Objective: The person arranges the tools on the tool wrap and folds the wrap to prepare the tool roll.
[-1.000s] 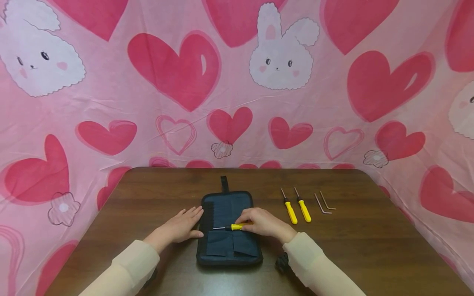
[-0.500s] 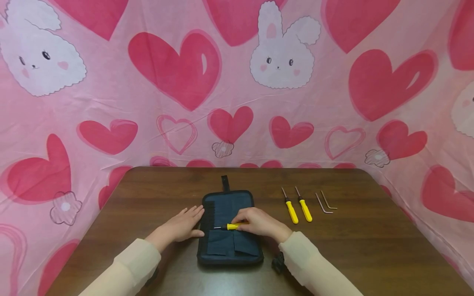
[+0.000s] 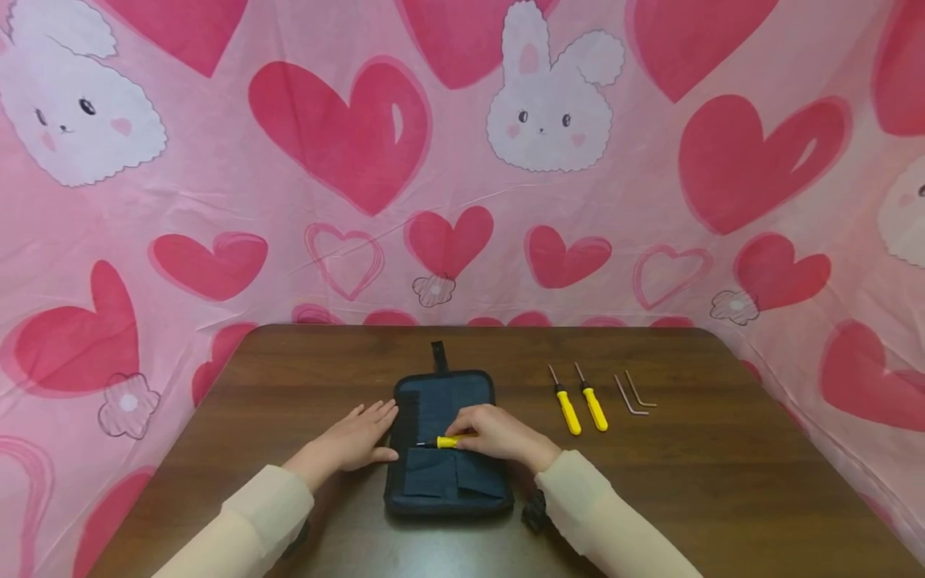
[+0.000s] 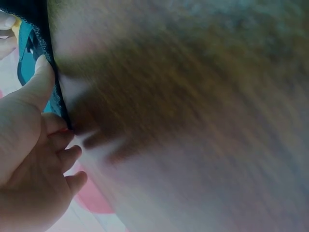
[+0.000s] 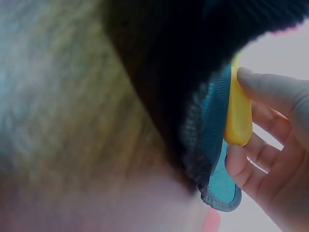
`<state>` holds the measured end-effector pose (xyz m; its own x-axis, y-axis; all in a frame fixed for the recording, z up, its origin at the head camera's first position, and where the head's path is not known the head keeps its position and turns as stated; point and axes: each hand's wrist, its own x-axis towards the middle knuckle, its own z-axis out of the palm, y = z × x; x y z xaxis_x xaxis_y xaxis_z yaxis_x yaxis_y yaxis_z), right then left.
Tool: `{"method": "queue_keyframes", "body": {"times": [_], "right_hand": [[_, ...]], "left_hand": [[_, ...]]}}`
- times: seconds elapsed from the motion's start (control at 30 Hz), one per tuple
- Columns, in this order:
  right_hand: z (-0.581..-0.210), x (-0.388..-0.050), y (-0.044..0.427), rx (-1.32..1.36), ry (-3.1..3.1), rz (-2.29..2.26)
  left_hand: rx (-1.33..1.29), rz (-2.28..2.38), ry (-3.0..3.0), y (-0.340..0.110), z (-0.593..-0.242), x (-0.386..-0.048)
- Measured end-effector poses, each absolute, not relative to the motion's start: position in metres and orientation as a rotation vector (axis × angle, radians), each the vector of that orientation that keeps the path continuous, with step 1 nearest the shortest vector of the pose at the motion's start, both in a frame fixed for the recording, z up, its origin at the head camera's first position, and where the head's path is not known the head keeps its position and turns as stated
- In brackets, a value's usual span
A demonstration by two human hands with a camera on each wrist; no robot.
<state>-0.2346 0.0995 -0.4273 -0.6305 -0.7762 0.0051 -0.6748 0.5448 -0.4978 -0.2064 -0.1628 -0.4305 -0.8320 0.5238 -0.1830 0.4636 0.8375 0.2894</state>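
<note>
A dark blue tool pouch [image 3: 462, 393] with black trim lies unfolded on the table. Across its middle, just above two pockets [image 3: 429, 474], lies a yellow-handled screwdriver [image 3: 446, 442], its shaft pointing left at a black strip [image 3: 408, 413]. My right hand [image 3: 499, 433] pinches the handle between thumb and fingers; the yellow handle [image 5: 239, 113] also shows in the right wrist view. Part of the shaft shows, and the tip seems to be at the strip. With fingers extended, my left hand [image 3: 354, 440] rests on the pouch's left edge, its thumb [image 4: 43, 77] on the border.
Two more yellow screwdrivers [image 3: 568, 411] [image 3: 596, 408] lie side by side on the wooden table [image 3: 708, 482], right of the pouch. Beyond them are two L-shaped hex keys [image 3: 630, 395] [image 3: 639, 389]. A strap [image 3: 438, 357] sticks out from the pouch's far edge.
My right hand has slid a little to the left with the screwdriver, and less of the shaft shows. The left hand keeps its place on the pouch edge.
</note>
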Motion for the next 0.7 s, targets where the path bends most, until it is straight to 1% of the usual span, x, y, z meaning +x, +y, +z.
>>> {"method": "queue_keyframes", "body": {"times": [0.37,0.7], "right_hand": [[-0.430,-0.233,0.100,-1.154,2.575,-0.694],[-0.422,-0.236,0.111,-1.082,2.537,-0.803]], "left_hand": [[0.763,0.353,2.770,-0.163,-0.429,-0.204],[0.734,0.367,2.766,-0.161,-0.427,-0.204]]}}
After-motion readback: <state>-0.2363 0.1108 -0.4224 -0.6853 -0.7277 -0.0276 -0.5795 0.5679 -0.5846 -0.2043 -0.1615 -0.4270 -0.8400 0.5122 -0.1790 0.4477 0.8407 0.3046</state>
